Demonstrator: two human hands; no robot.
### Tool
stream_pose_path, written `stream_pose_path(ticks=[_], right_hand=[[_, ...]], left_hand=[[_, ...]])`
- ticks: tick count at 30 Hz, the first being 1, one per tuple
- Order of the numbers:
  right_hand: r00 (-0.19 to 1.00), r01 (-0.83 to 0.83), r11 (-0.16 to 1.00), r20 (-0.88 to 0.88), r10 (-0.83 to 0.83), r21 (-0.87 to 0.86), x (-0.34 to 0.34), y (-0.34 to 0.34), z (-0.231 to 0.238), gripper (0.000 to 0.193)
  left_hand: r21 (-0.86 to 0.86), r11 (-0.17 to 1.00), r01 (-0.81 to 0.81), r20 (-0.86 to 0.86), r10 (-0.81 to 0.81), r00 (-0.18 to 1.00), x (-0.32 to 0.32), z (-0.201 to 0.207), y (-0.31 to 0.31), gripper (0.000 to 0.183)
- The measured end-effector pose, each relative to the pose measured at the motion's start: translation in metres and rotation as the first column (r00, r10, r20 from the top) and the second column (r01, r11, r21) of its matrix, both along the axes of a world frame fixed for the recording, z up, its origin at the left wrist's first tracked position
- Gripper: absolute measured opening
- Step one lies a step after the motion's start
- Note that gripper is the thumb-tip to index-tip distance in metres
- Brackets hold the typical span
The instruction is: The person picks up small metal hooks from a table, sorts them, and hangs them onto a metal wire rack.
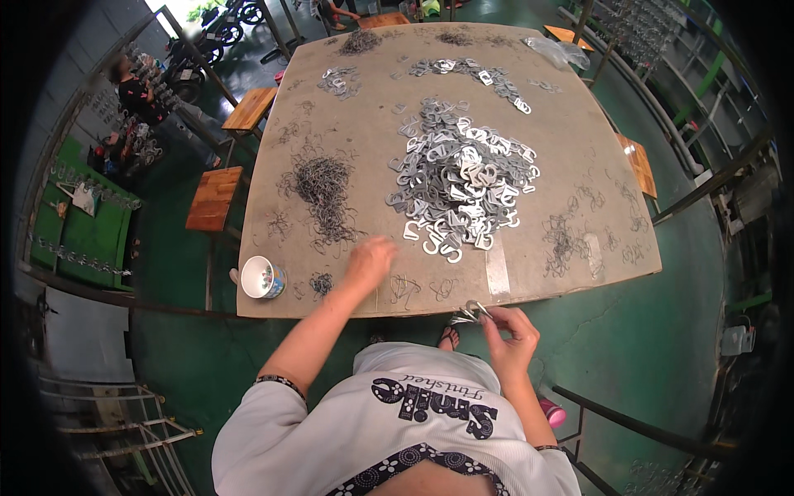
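Note:
My right hand [510, 335] is just off the table's near edge, thumb and fingers pinched on several flat metal hooks [468, 314] that fan out to the left. My left hand [372, 261] is over the table's near part, between a dark heap of thin bent wire pieces [322, 188] and a large pile of flat silver-grey metal hooks [467, 169]. Its fingers point toward the pile and look blurred, so whether they hold anything does not show. Loose wire pieces [404, 288] lie just right of the left wrist.
A white mug [260, 278] stands at the table's near left corner. More wire pieces [564, 248] are scattered on the right. Smaller hook groups [339, 81] and a clear plastic bag [556, 54] lie farther back. Wooden stools [214, 198] flank the brown table [376, 116]. A person [136, 95] stands far left.

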State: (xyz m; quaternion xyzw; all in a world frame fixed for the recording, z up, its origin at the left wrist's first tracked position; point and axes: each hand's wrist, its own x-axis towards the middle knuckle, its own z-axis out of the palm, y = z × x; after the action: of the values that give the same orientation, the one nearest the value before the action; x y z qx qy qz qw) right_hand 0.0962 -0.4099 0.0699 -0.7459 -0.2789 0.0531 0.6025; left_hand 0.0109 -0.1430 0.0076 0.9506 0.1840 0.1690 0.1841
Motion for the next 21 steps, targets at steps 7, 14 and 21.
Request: stream_pose_path(ticks=[7,14,21], right_hand=[[0.999,0.046,0.999,0.005,-0.046,-0.005,-0.001,-0.009,0.002,0.010],[0.988,0.147,0.989,-0.046,-0.148,-0.017,0.000,-0.018,0.004,0.011],[0.963,0.244,0.970,-0.119,-0.243,-0.010,0.000,-0.032,0.002,0.015]], left_hand=[[0.376,0.917,0.136,-0.345,0.002,0.939,0.023,-0.039,0.036,0.011],[0.311,0.947,0.081,-0.485,0.084,0.870,0.041,-0.015,0.018,0.010],[-0.699,0.542,0.465,0.274,-0.398,0.876,0.056,0.065,-0.078,0.007]])
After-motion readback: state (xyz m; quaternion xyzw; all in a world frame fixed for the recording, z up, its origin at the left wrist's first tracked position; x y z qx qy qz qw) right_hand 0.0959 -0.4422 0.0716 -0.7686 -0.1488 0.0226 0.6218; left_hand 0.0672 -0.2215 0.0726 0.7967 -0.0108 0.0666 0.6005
